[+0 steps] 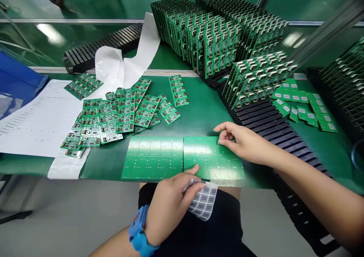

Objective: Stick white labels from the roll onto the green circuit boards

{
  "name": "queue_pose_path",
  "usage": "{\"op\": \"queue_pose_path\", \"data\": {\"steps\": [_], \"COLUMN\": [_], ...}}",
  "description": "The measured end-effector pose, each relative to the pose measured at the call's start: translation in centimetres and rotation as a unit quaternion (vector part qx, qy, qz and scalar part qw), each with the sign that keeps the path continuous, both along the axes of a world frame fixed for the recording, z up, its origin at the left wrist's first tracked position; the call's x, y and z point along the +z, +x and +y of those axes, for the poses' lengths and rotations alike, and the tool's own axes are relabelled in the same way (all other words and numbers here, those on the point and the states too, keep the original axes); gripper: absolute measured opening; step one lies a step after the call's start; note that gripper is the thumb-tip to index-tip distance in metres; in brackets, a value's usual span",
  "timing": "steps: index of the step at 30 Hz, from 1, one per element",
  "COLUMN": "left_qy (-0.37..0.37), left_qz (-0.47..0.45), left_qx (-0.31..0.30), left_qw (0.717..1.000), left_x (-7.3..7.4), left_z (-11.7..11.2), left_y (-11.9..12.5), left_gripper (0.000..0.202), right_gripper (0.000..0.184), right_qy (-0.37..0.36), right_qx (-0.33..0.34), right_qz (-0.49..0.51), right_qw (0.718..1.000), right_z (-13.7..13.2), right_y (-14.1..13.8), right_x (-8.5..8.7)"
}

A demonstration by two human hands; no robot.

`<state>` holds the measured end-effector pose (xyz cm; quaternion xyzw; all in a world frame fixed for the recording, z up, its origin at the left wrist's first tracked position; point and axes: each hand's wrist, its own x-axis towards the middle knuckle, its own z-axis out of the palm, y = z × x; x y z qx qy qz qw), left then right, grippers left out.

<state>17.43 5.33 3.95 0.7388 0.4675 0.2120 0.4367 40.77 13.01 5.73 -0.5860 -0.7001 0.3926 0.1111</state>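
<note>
My left hand (176, 196), with a blue band on its wrist, grips a sheet of small grey printed stickers (203, 201) at the table's front edge. Its index finger reaches over the near edge of the right green circuit board panel (212, 166). Over that panel's far right part, my right hand (234, 139) is closed in a pinch, with a small grey sticker (219, 142) at the fingertips. A second green panel (153, 158) lies flat, edge to edge with the first on its left.
Loose populated circuit boards (119, 112) lie piled behind the left panel. Black slotted racks (261, 124) hold upright boards (222, 44) behind and right. Stickered board pieces (309, 105) lie at the right. Printed paper (40, 120) and white backing strip (142, 52) are at the left.
</note>
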Motion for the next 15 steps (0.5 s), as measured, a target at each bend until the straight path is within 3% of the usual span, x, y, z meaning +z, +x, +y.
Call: {"op": "queue_pose_path", "data": {"steps": [4,6,8,10,12,13,15], "left_qy": [0.001,0.008,0.016,0.025,0.044,0.056,0.077], "left_qz": [0.01,0.011,0.012,0.014,0.005,-0.006,-0.042], "left_qx": [0.003,0.004,-0.001,-0.004,0.004,0.009,0.018], "left_qw": [1.0,1.0,1.0,1.0,0.999,0.998,0.996], "left_x": [0.1,0.1,0.1,-0.1,-0.5,-0.7,-1.2], "left_z": [0.0,-0.1,-0.2,-0.1,0.0,0.0,0.0], "left_y": [-0.1,-0.1,-0.1,-0.1,-0.1,-0.2,-0.4], "left_gripper": [0.011,0.011,0.013,0.013,0.016,0.019,0.023], "right_gripper": [0.024,0.016,0.013,0.017,0.019,0.018,0.02], "right_qy": [0.038,0.093,0.181,0.267,0.345,0.369,0.369], "right_qx": [0.019,0.039,0.08,0.123,0.12,0.107,0.078], "right_qz": [-0.026,-0.063,-0.127,-0.203,-0.245,-0.244,-0.209], "right_qw": [0.999,0.993,0.972,0.934,0.898,0.891,0.902], "right_z": [-0.3,-1.0,-2.0,-2.7,-2.8,-2.4,-0.9], "right_y": [-0.2,-0.3,-0.2,0.0,0.2,0.0,-1.2], "right_x": [-0.8,-1.3,-1.7,-2.2,-2.4,-2.3,-2.0]}}
